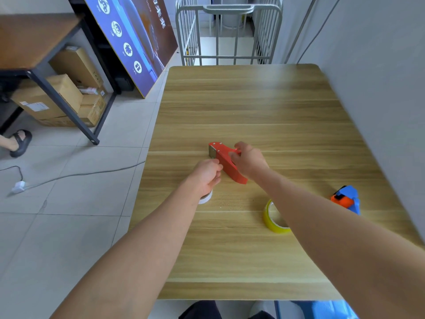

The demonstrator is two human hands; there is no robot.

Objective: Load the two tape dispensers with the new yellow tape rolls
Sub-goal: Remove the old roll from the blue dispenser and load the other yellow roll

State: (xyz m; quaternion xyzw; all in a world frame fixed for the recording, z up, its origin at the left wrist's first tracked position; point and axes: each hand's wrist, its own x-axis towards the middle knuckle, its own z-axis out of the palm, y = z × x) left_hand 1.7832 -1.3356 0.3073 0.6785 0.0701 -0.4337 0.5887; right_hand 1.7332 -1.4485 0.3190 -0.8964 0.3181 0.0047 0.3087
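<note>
A red tape dispenser point(224, 161) lies on the wooden table point(253, 107), its metal blade end pointing away from me. My right hand point(249, 161) grips its right side near the roll holder. My left hand point(208, 174) is closed at the dispenser's left edge, fingers pinched against it; what it pinches is too small to tell. A yellow tape roll point(273, 218) stands tilted on the table under my right forearm. A second dispenser, blue and orange point(347, 199), lies at the right edge. A white-rimmed roll point(205, 199) peeks out beneath my left wrist.
A grey wall borders the table on the right. A metal cart point(227, 31) stands beyond the far edge. To the left are a poster board point(135, 42), a desk with cardboard boxes point(57, 97) beneath, a cable on the tiled floor, and another person's sandalled foot point(19, 142).
</note>
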